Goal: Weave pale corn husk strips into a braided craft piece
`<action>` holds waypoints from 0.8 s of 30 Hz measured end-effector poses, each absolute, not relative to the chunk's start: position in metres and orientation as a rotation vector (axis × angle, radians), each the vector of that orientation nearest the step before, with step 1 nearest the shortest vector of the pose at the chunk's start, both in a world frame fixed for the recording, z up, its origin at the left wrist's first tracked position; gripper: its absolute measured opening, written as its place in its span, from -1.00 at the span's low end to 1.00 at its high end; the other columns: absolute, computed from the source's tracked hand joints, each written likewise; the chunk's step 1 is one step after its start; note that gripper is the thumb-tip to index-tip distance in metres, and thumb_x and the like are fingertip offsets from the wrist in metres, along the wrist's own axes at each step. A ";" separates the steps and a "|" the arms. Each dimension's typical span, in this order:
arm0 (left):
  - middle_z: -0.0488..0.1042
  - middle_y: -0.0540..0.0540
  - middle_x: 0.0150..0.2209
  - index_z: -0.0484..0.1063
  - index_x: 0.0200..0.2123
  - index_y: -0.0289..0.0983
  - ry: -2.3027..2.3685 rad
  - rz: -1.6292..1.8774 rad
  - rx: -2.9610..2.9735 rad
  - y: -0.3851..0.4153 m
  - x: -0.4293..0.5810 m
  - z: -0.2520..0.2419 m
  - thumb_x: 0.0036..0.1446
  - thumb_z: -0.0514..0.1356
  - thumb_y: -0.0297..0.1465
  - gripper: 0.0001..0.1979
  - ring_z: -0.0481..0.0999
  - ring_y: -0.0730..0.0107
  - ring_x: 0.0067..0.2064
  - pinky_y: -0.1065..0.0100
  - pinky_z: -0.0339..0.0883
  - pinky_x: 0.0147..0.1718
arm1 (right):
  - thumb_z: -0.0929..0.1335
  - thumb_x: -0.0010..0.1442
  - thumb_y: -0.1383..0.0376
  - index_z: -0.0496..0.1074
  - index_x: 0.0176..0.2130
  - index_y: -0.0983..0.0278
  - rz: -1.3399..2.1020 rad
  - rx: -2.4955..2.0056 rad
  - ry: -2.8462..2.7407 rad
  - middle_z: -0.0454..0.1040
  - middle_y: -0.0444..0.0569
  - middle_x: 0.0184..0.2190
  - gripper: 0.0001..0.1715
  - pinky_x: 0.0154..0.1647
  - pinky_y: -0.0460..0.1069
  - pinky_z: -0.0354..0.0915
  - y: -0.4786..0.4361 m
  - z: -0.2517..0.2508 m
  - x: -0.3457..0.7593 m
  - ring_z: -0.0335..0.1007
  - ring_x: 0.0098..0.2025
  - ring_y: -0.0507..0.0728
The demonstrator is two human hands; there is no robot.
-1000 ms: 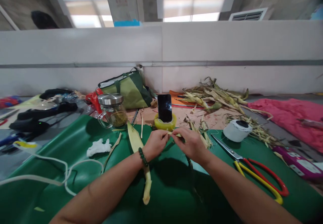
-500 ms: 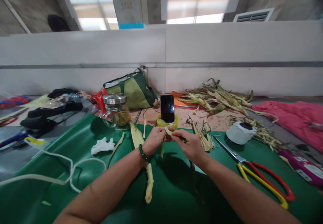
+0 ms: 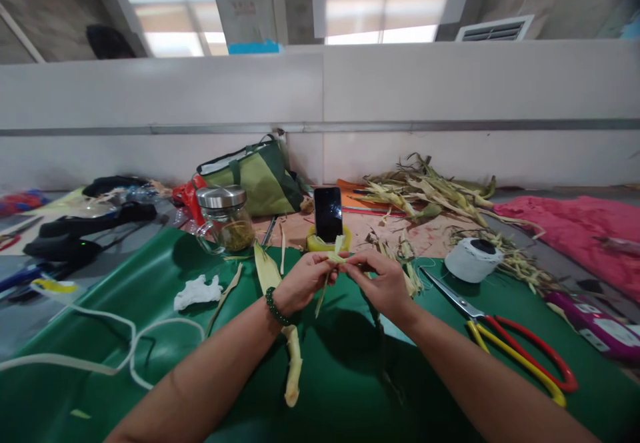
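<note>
Both my hands meet above the green mat (image 3: pixel 150 283) and pinch one narrow strip of dried corn husk (image 3: pixel 334 255). My left hand (image 3: pixel 303 283), with a dark bead bracelet on its wrist, grips the strip from the left; a thin tail hangs down below it. My right hand (image 3: pixel 380 282) pinches the strip's right end, fingers closed. A long pale husk leaf (image 3: pixel 280 323) lies on the mat under my left forearm. Just behind my hands a black phone (image 3: pixel 327 213) stands upright in a yellow tape roll (image 3: pixel 345 238).
Red-and-yellow scissors (image 3: pixel 505 346) lie right of my hands, with a white thread spool (image 3: pixel 473 259) behind them. Husk pile (image 3: pixel 430 193) at the back, pink cloth (image 3: pixel 575 226) far right. Lidded glass jar (image 3: pixel 225 220), green bag (image 3: pixel 257 173), crumpled tissue (image 3: pixel 196 291) and white cord (image 3: pixel 100 356) at left.
My hands have lifted slightly and worked the husk strip; one end now sticks up between my fingers and a tail hangs below. Nothing else on the table has moved.
</note>
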State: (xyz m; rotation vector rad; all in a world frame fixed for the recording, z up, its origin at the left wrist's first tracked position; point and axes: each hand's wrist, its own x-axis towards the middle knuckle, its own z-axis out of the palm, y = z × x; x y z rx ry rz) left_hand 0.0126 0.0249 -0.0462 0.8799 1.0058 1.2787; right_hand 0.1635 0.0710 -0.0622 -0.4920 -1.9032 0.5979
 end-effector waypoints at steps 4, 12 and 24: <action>0.44 -0.02 -0.58 0.53 -0.47 -0.38 1.212 1.357 0.879 0.027 0.014 -0.051 -0.29 0.38 -0.31 -0.73 0.31 0.59 -0.58 0.49 0.17 -0.56 | 0.36 0.16 0.37 0.44 -0.39 0.24 0.425 -0.371 -1.918 0.51 -0.08 -0.48 -0.92 -0.36 -0.07 0.40 0.069 -0.057 0.165 0.46 -0.40 0.05; 0.52 -0.06 -0.47 0.57 -0.44 -0.34 1.248 1.340 1.147 0.020 0.021 -0.042 -0.21 0.35 -0.28 -0.74 0.42 0.44 -0.42 0.44 0.29 -0.41 | 0.33 0.18 0.42 0.46 -0.33 0.24 0.366 -0.341 -1.977 0.50 -0.06 -0.41 -0.89 -0.30 -0.08 0.41 0.073 -0.061 0.163 0.46 -0.34 0.04; 0.52 -0.11 -0.34 0.58 -0.29 -0.33 1.165 1.288 1.099 0.015 0.018 -0.035 -0.24 0.38 -0.14 -0.54 0.40 0.45 -0.37 0.47 0.29 -0.43 | 0.29 0.19 0.45 0.47 -0.33 0.24 0.240 -0.320 -2.019 0.43 -0.03 -0.38 -0.82 -0.27 -0.05 0.40 0.078 -0.059 0.167 0.42 -0.27 0.06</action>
